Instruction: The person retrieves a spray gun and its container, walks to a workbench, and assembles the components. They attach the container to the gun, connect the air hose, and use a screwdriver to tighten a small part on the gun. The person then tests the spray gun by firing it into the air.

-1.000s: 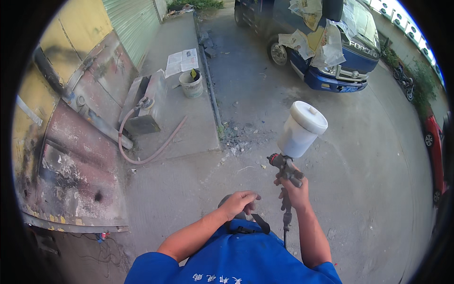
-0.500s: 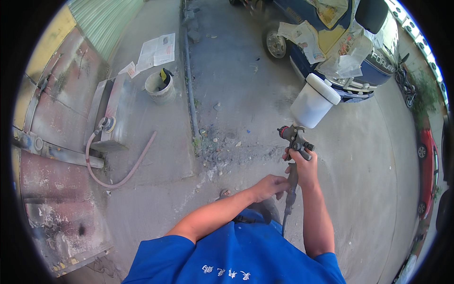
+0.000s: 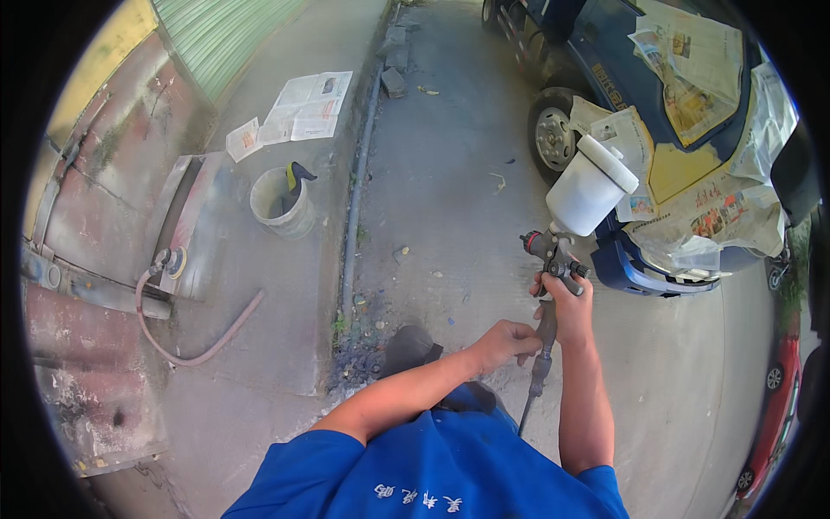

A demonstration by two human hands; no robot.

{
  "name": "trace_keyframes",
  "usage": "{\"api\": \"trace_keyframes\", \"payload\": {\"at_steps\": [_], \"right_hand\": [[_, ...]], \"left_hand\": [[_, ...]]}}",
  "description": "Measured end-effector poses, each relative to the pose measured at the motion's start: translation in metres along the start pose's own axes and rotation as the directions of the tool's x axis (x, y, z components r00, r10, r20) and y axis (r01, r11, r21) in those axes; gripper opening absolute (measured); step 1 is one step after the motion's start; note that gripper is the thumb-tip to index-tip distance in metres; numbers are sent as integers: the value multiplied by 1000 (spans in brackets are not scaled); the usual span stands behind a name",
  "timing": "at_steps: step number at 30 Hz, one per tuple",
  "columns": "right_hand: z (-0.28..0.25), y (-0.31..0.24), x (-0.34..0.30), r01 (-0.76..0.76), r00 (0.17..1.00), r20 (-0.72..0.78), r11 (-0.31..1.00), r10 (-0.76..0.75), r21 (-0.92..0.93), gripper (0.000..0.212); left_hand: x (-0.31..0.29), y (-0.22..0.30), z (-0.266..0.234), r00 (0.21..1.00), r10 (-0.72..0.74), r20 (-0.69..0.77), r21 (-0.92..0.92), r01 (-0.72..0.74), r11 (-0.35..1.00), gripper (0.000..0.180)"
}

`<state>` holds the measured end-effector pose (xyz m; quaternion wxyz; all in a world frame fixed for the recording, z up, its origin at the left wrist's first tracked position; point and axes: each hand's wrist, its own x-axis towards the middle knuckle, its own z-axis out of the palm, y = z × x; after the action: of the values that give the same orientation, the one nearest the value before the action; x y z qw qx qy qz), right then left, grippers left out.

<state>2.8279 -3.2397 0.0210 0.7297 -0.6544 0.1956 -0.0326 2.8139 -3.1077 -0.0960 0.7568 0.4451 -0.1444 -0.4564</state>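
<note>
My right hand [image 3: 568, 304] is wrapped round a spray gun [image 3: 553, 253] with a black body and a white paint cup [image 3: 591, 187] on top. The gun is upright with its cup tilted a little to the right. My left hand [image 3: 505, 344] is closed, its thumb and fingertips pinching at the dark lower handle [image 3: 544, 339] of the gun, where an air hose [image 3: 524, 415] runs down toward my body. The exact spot under the left fingertips is hidden. Beyond the gun stands a dark blue truck [image 3: 596, 52], partly covered with newspaper sheets [image 3: 705, 212] round a yellowish panel [image 3: 683, 171].
On the raised ledge at left lie newspaper sheets [image 3: 304, 108], a white bucket [image 3: 284, 204] with a dark and yellow thing in it, and a sander [image 3: 169, 263] with a pink hose. A pipe [image 3: 356, 212] runs along the ledge's edge. A red car [image 3: 772, 406] is at far right.
I have come closer to the truck, which now fills more of the upper right. One knee has swung into view. Both hands keep their hold on the spray gun.
</note>
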Motion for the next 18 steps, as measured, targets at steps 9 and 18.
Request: {"api": "trace_keyframes", "payload": {"at_steps": [9,18], "right_hand": [[-10,10,368,123,991,-54,992,-125,-39,23],[-10,-23,641,45,998,43,996,-48,75,29]], "left_hand": [[172,58,-280,999,-21,-44,537,41,842,40],[302,244,-469,927,250,-280,953,299,-41,40]]}}
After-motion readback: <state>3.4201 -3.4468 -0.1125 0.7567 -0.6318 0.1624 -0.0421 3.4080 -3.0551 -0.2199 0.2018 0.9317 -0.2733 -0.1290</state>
